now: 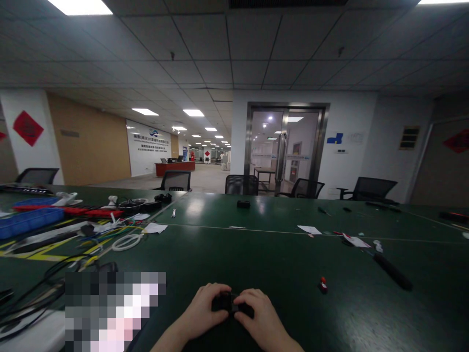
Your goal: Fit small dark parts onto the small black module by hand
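Observation:
Low in the middle of the view, my left hand (205, 309) and my right hand (259, 314) face each other over the green table (278, 274). Between them is a small dark object (232, 304), black with a greyish part at its centre. My left fingers and thumb curl round its left end. The right thumb and fingers close round the other end. Much of the object is covered by the fingers, so its exact kind does not show. To the right lies a small red and black item (323, 285).
Cables, a coiled white cable (127, 242) and a blue tray (31, 222) crowd the left side. A blurred-out patch (117, 313) lies left of my hands. A black stick-like tool (393, 272) and papers (355, 240) lie right. A black box (243, 204) sits farther back, before several chairs.

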The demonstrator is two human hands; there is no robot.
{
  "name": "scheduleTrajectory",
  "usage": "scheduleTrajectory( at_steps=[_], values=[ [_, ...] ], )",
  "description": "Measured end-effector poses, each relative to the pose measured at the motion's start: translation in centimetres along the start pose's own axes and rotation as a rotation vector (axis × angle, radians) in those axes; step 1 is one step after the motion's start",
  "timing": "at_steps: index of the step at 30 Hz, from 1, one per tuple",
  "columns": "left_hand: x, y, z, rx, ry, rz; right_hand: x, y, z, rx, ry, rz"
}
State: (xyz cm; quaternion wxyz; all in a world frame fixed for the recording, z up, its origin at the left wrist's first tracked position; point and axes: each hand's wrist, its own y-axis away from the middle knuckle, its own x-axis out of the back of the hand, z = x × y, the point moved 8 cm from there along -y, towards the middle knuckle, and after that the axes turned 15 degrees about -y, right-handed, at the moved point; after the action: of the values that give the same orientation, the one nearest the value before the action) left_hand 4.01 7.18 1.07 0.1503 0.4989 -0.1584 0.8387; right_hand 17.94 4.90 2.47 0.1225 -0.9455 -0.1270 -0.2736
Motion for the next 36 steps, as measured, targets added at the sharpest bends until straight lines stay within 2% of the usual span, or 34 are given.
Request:
scheduleTrajectory(
  at_steps=[24, 30, 36],
  values=[
    [-0.47, -0.08, -0.50, -0.015, -0.007, 0.025, 0.16, 0.32, -0.48, 0.000, -0.016, 0.004],
    [-0.42, -0.16, -0.46, -0.029, -0.008, 0.018, 0.18, 0.31, -0.21, 0.028, -0.049, 0.014],
    [-0.35, 0.02, -0.22, -0.025, -0.018, -0.021, 0.37, 0.40, 0.13, -0.013, -0.062, 0.032]
  ],
)
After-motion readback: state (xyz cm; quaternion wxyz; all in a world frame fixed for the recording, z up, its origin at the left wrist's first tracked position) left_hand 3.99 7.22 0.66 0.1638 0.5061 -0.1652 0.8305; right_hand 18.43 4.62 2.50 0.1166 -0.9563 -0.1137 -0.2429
